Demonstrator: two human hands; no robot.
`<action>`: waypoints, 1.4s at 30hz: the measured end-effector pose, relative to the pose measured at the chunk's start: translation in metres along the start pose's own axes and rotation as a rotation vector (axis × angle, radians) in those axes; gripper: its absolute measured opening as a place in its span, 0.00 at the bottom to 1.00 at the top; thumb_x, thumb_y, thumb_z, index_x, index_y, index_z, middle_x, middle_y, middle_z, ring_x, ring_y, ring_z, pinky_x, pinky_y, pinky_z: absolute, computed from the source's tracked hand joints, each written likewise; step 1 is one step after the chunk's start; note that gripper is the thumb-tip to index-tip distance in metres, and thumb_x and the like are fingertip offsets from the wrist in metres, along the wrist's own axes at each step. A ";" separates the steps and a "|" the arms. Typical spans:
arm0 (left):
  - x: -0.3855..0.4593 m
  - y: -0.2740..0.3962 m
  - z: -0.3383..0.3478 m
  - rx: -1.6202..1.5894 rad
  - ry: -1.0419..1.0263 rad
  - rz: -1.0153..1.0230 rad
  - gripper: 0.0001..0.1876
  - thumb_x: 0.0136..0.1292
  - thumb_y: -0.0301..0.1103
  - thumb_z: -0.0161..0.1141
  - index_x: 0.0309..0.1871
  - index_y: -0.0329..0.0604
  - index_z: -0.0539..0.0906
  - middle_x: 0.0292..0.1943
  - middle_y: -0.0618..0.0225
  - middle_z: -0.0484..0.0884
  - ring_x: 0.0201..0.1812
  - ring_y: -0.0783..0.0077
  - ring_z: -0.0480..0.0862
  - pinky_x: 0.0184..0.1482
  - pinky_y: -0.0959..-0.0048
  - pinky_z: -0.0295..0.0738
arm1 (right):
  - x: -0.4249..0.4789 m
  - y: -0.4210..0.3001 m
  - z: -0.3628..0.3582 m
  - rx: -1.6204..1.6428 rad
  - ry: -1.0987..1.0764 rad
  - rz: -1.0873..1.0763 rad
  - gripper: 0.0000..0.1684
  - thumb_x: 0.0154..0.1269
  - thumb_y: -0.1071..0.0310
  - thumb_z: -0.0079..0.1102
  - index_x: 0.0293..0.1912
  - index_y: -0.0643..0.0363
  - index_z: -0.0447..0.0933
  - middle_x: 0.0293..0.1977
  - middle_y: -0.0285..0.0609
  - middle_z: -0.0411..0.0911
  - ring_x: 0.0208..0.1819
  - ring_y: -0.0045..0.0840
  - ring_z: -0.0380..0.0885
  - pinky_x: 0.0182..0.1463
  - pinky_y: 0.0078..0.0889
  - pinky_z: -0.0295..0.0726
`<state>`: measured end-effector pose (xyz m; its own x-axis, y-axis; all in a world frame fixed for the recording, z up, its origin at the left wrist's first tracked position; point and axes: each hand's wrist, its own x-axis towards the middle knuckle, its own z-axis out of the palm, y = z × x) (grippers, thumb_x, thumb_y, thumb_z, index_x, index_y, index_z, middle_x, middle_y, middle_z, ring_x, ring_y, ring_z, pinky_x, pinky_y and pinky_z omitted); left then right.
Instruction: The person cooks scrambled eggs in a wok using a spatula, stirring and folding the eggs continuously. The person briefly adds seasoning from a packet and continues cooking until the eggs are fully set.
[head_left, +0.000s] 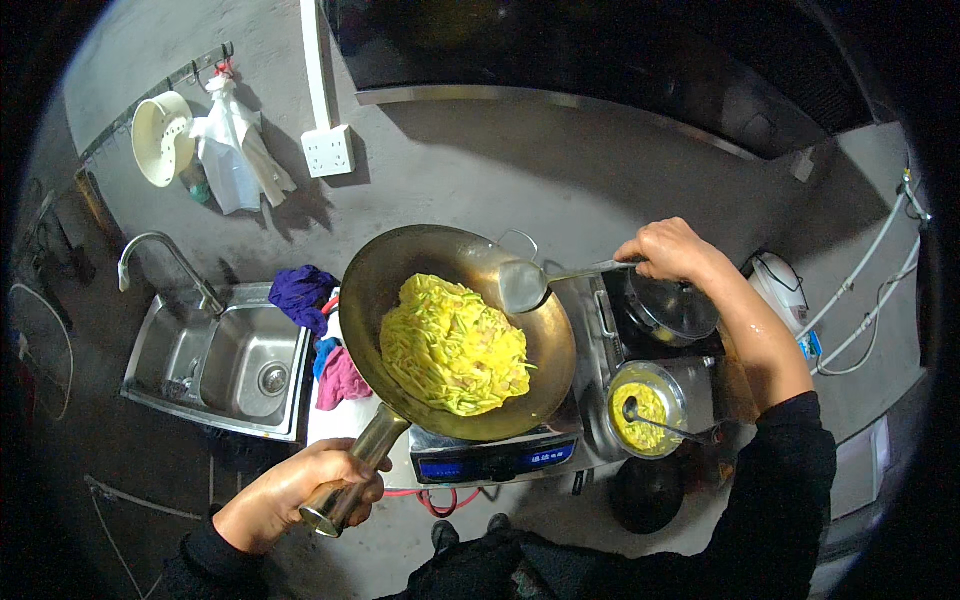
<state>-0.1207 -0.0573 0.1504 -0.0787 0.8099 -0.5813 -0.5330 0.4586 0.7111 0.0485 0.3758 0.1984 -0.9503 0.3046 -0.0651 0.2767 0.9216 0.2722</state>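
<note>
A large metal wok (442, 259) is tilted above the cooker (491, 459). My left hand (319, 480) grips its hollow metal handle. Inside the wok lies a broad yellow pancake of batter with green vegetable shreds (454, 345). My right hand (667, 251) holds a metal wok spatula (523, 286) by the end of its handle, the blade at the right inner side of the wok, beside the pancake. A steel bowl (679, 397) right of the cooker holds more yellow-green batter and a ladle (632, 411).
Left of the wok are a double steel sink (255, 360) with a faucet (154, 238) and several cloths (300, 292). A lidded pot (675, 311) stands behind the bowl, under my right forearm. A range hood (555, 94) hangs over the back wall.
</note>
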 end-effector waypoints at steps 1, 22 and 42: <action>-0.001 0.002 0.003 0.016 0.021 -0.005 0.24 0.49 0.37 0.56 0.46 0.28 0.67 0.25 0.61 0.72 0.18 0.70 0.74 0.19 0.75 0.69 | 0.009 0.001 0.002 0.018 -0.023 0.016 0.21 0.47 0.70 0.60 0.45 0.44 0.79 0.36 0.42 0.80 0.41 0.36 0.78 0.42 0.39 0.76; -0.007 0.017 0.020 0.002 0.126 -0.087 0.23 0.50 0.37 0.57 0.47 0.31 0.69 0.26 0.62 0.73 0.21 0.73 0.74 0.23 0.79 0.70 | 0.093 0.030 0.072 0.328 -0.075 -0.008 0.24 0.48 0.70 0.63 0.48 0.40 0.78 0.41 0.41 0.79 0.46 0.33 0.76 0.49 0.36 0.74; -0.006 0.013 0.017 -0.011 0.107 -0.095 0.22 0.51 0.34 0.56 0.46 0.29 0.67 0.26 0.62 0.74 0.21 0.72 0.77 0.22 0.77 0.73 | 0.065 0.021 -0.026 -0.218 0.050 -0.130 0.19 0.47 0.72 0.62 0.42 0.44 0.81 0.32 0.39 0.80 0.38 0.31 0.79 0.40 0.35 0.77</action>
<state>-0.1126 -0.0502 0.1703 -0.1166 0.7190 -0.6851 -0.5511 0.5270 0.6469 -0.0107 0.4086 0.2244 -0.9832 0.1693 -0.0675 0.1191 0.8769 0.4657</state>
